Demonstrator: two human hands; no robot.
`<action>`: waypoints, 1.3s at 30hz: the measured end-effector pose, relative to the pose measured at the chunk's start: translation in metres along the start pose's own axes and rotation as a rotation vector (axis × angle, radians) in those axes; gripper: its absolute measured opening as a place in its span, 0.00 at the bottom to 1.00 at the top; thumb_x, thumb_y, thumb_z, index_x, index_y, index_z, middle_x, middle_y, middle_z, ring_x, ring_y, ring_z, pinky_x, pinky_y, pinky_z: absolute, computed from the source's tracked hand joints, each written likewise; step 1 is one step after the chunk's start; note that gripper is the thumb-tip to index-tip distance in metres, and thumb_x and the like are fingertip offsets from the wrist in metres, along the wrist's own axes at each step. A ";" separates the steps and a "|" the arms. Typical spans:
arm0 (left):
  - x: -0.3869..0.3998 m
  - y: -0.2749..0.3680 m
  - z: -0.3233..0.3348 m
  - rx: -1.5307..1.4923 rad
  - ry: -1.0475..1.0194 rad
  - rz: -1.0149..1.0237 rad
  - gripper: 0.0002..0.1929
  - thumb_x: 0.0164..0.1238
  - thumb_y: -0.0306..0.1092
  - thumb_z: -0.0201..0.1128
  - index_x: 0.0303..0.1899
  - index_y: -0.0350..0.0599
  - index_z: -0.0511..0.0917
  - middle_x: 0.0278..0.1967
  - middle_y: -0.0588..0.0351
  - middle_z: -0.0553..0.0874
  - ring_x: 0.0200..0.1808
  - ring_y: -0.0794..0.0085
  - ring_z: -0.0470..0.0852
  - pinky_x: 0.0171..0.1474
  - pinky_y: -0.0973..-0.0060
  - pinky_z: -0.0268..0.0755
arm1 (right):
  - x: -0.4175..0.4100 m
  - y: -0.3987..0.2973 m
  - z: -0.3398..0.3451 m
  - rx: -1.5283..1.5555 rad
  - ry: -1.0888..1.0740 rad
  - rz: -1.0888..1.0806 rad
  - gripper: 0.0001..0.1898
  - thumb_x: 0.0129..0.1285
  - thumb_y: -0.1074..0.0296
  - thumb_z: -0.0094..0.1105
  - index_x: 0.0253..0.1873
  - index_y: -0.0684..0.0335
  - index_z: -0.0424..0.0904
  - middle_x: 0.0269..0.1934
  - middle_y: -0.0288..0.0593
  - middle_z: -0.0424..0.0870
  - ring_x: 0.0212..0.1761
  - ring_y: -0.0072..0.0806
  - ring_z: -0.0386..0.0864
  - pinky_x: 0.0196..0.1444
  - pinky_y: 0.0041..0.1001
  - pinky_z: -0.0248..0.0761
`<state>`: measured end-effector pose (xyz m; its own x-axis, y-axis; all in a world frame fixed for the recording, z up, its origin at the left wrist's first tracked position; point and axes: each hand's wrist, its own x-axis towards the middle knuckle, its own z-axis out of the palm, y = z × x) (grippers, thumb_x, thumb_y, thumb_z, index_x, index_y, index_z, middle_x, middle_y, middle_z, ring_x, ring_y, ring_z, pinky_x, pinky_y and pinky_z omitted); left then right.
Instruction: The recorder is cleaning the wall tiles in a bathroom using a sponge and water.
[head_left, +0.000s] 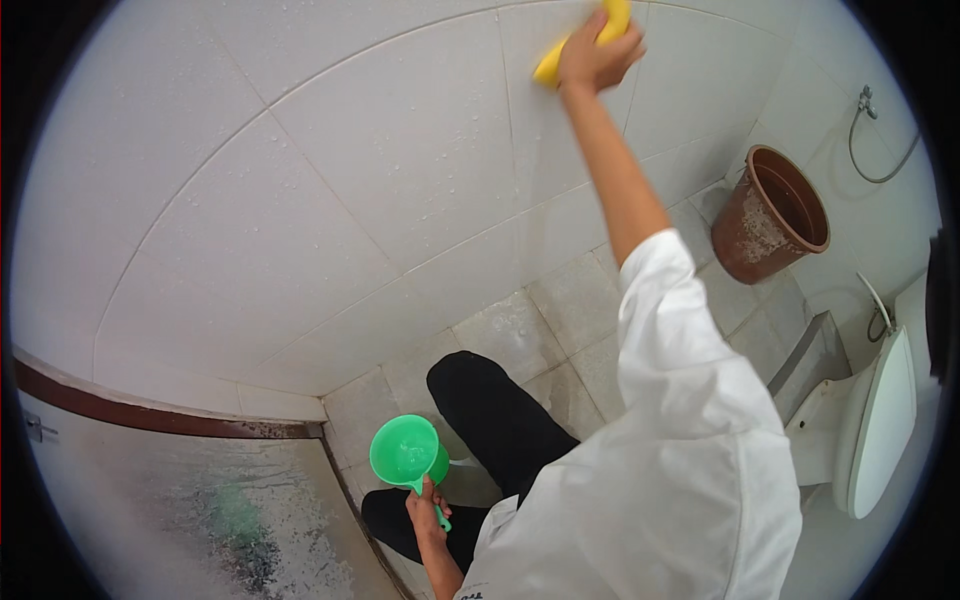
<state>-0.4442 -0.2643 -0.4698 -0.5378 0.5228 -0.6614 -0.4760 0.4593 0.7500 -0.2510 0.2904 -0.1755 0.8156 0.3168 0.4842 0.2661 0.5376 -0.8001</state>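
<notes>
My right hand grips a curved yellow scrubber or sponge against the white tiled wall, with the arm stretched out. The hand is slightly blurred, and part of the scrubber is hidden behind the fingers. Low on the left, my left hand holds a green plastic water dipper by its handle. The dipper's mouth faces up, and some water seems to lie in it. Water drops cling to much of the wall on the left.
A brown bucket with pale stains stands in the far corner. To the right is a white toilet, its lid down. A hose hangs from a wall tap. At lower left is a stained door. Grey tiles cover the floor.
</notes>
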 end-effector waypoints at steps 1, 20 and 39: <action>0.001 -0.001 0.001 0.001 -0.002 -0.007 0.17 0.72 0.46 0.60 0.38 0.38 0.74 0.17 0.65 0.67 0.12 0.80 0.67 0.14 0.81 0.61 | 0.030 -0.006 0.016 -0.073 0.107 -0.065 0.19 0.65 0.54 0.58 0.54 0.58 0.73 0.48 0.48 0.76 0.46 0.47 0.78 0.46 0.42 0.72; -0.003 -0.013 -0.004 0.052 -0.026 -0.065 0.17 0.71 0.45 0.61 0.38 0.38 0.74 0.17 0.64 0.67 0.13 0.79 0.68 0.13 0.80 0.61 | -0.017 0.074 -0.025 -0.168 0.079 0.145 0.18 0.59 0.58 0.57 0.53 0.57 0.76 0.38 0.49 0.86 0.40 0.48 0.83 0.46 0.43 0.74; -0.013 -0.026 -0.008 -0.049 -0.041 -0.072 0.16 0.72 0.44 0.60 0.36 0.38 0.74 0.17 0.64 0.66 0.13 0.79 0.67 0.14 0.80 0.61 | -0.075 0.063 -0.037 -0.312 0.049 0.421 0.17 0.64 0.62 0.53 0.58 0.48 0.70 0.43 0.47 0.79 0.43 0.46 0.80 0.44 0.42 0.74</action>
<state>-0.4308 -0.2885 -0.4808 -0.4722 0.5191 -0.7124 -0.5467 0.4615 0.6986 -0.2763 0.2717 -0.2747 0.9060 0.4142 0.0871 0.0449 0.1107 -0.9928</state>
